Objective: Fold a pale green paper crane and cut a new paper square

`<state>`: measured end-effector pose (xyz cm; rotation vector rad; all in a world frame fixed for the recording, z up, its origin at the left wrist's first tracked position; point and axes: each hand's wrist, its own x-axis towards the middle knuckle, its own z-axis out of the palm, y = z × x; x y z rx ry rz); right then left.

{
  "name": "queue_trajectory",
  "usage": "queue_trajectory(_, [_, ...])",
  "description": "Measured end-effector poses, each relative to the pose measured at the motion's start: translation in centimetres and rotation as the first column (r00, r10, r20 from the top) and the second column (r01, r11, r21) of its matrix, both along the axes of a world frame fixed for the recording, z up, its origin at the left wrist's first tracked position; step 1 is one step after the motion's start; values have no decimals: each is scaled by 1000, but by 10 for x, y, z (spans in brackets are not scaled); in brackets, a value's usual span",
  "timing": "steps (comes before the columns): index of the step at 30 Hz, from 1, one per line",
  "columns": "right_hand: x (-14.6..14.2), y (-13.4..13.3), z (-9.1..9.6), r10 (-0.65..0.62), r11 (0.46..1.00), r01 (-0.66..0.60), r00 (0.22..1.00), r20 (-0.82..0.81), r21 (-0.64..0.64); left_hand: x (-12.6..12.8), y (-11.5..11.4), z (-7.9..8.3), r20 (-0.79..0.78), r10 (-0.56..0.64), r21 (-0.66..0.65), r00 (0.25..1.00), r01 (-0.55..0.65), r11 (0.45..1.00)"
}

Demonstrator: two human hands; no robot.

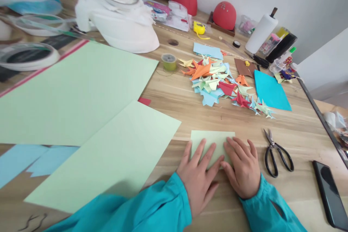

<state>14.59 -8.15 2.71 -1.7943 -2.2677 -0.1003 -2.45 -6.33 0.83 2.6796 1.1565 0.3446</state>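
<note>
A small piece of pale green paper (pixel 213 137) lies flat on the wooden table in front of me. My left hand (pixel 199 170) rests on its left part, fingers spread. Over its right edge lies my right hand (pixel 243 166), fingers stretched out and palm down, with the thumb close to the left fingertips. The lower part of the paper is hidden under both hands. To the right of my right hand, black-handled scissors (pixel 274 150) lie with their blades slightly apart. Large pale green sheets (pixel 116 152) spread out to the left, under my left sleeve.
Folded paper shapes in several colours (pixel 214 78) are heaped beyond my hands, beside a turquoise paper square (pixel 272 90). A phone (pixel 330 194) lies at the right. A spool (pixel 169 62), a yellow tape measure (pixel 199 28), a white bottle (pixel 261 32) and a red pincushion (pixel 224 15) stand farther back.
</note>
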Motion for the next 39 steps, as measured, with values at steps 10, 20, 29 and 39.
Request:
queue_trajectory(10, [-4,-2,-3,-35,999,36,997,63,-17,-6,1,-3,-54,-67,34,996,69,997])
queue_trajectory(20, [-2,-1,0,-37,999,39,998,44,-29,-33,10,-11,-105,-285,131,953,298,946])
queue_trajectory(29, [1,1,2,-52,997,51,999,-5,-56,-73,-3,-9,-145,-247,190,958,272,943])
queue_trajectory(39, [5,3,0,-44,998,42,998,-47,-37,-24,27,3,-129,-376,140,918,392,909])
